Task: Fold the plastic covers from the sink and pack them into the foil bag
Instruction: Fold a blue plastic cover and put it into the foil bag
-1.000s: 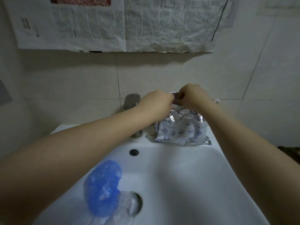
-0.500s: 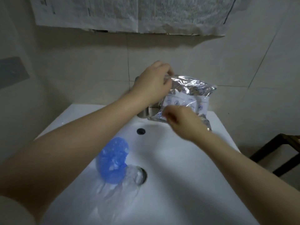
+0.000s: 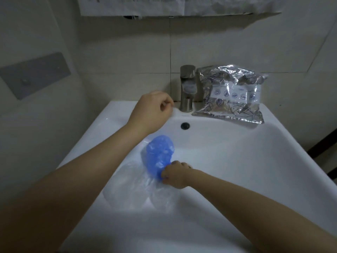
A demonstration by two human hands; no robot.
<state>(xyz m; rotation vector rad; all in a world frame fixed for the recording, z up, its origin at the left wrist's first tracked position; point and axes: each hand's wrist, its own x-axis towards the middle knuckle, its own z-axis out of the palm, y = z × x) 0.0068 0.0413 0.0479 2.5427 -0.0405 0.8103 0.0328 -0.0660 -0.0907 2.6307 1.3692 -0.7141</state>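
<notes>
Blue cover (image 3: 159, 155): crumpled, low in the white sink (image 3: 237, 152), on top of a clear cover.
Clear cover (image 3: 135, 185): flat and see-through, spread on the bottom of the sink, partly under the blue one.
Right hand (image 3: 175, 175): down in the sink, fingers curled, pinching the near end of the blue cover.
Left hand (image 3: 152, 111): up at the back rim of the sink, just left of the tap, fingers loosely curled, holding nothing.
Foil bag (image 3: 231, 94): shiny silver with small fish drawings, standing on the back ledge right of the tap, leaning on the wall, well apart from both hands.
Tap (image 3: 187, 88): grey metal, between the left hand and the bag.
Hole (image 3: 185, 126): small and dark, in the back wall of the sink under the tap.
In the way: the left arm crosses over the left side of the sink.
Wall (image 3: 127, 61): pale tiles, with paper (image 3: 182, 6) hung at the top and a grey plate (image 3: 34, 74) on the left.
Right edge: something dark stands beside the sink; I cannot tell what.
</notes>
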